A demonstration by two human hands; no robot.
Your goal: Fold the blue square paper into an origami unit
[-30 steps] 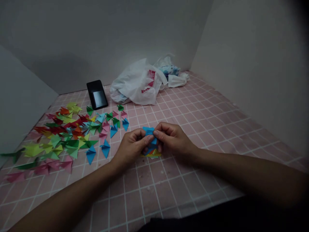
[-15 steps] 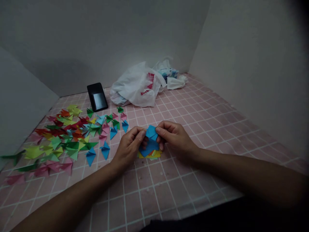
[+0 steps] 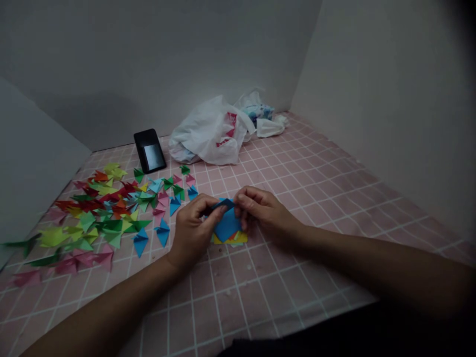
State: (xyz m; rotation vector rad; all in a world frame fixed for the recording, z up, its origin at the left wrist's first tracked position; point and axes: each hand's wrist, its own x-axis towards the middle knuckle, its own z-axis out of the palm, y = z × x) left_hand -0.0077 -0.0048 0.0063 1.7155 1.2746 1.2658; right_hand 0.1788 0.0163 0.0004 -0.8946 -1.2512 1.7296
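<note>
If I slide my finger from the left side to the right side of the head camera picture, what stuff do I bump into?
Pile of folded paper shapes → black phone → left hand → blue paper held by both hands → right hand. The white plastic bag sits farther back, above the hands, so its place in line is unclear.

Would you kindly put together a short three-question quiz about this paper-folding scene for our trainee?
1. True or false: both the left hand and the right hand pinch the blue paper.
2. What lies directly under the blue paper? A) phone B) small stack of coloured paper sheets C) plastic bag
3. On which side of the hands do the folded paper pieces lie on the pink tiled floor?

Key: 1 true; 2 B; 3 the person's left.
</note>
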